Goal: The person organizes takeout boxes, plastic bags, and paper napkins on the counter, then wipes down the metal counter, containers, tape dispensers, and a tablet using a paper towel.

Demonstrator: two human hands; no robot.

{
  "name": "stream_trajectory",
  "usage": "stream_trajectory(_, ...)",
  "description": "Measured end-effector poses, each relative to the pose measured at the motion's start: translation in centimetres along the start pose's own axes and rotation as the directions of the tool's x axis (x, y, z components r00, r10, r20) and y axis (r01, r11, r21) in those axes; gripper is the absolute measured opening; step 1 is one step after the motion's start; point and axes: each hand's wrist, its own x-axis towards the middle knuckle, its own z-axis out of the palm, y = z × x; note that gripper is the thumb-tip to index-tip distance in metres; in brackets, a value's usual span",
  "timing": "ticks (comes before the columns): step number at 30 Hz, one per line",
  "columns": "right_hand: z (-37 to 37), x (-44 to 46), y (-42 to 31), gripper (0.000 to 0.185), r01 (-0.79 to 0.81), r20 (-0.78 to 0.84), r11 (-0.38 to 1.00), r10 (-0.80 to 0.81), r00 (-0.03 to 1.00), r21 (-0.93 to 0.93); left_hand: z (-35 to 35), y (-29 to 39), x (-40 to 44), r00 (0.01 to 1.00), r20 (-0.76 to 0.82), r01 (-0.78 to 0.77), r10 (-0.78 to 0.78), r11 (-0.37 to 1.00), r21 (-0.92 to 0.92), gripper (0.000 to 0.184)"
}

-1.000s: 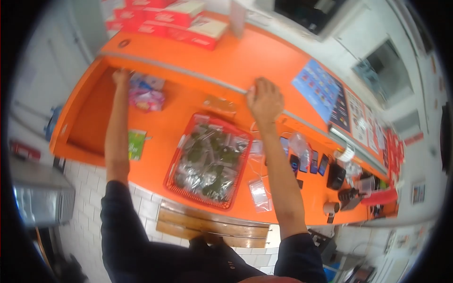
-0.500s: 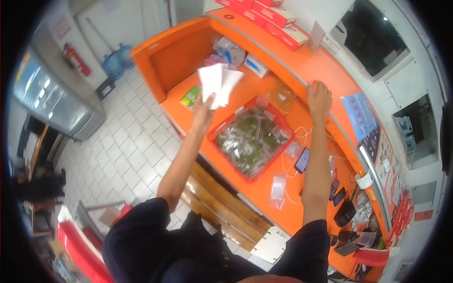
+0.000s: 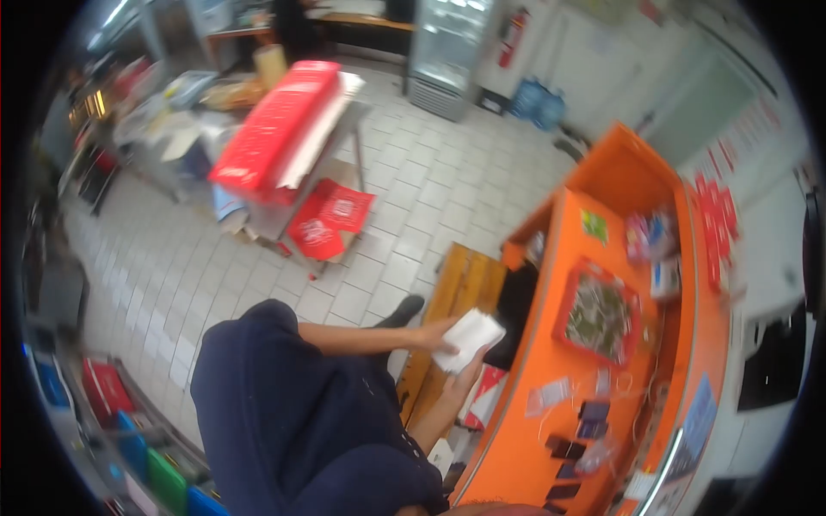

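The orange desk (image 3: 520,434) is running along the person's right side, and a wooden bench (image 3: 465,273) is standing beside its near long edge. On the desk, between its two long edges, a red basket (image 3: 564,318) is holding many clear bags of something green (image 3: 595,316). A white box (image 3: 665,279) is resting by the far long edge. The stack of white papers (image 3: 469,337) is not lying on the desk; the hands are holding it above the bench, just outside the desk's near long edge. The left hand (image 3: 437,335) is gripping one side, its fingers clamped on the papers, while the right hand (image 3: 467,377) is supporting the lower side, its fingers also closed on them. For good handling, both hands should be pressing evenly, keeping the sheets level and the edges lined up, since a loose grip could be letting some slide out over the bench. Smaller still, dark phones (image 3: 594,413) are lying on the desk beyond the basket, and a green packet (image 3: 594,225) is sitting near the desk's end corner.
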Motion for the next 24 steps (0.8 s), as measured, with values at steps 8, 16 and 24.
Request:
stream_trajectory(8, 5.3, -9.1, 15.5, 0.05, 0.019, 0.277, 0.819, 0.172, 0.946, -0.573, -6.4, -6.8, -19.6, 0.832, -0.513, 0.246, -0.213, 0.969, -0.004, 0.07)
stream_trajectory(16, 19.7, -20.4, 26.4, 0.039, 0.743, 0.825, 0.362, 0.201, 0.528, -0.564, -12.1, -6.6, -39.5, 0.346, -0.886, -0.042, -0.308, 0.938, -0.343, 0.097)
stream_trajectory(24, 35.4, -36.6, 45.0, 0.041, 0.44, 0.65, 0.594, 0.759, -0.029, -0.674, -21.8, -17.4, -64.7, -0.147, -0.862, -0.603, -0.484, 0.735, -0.31, 0.095)
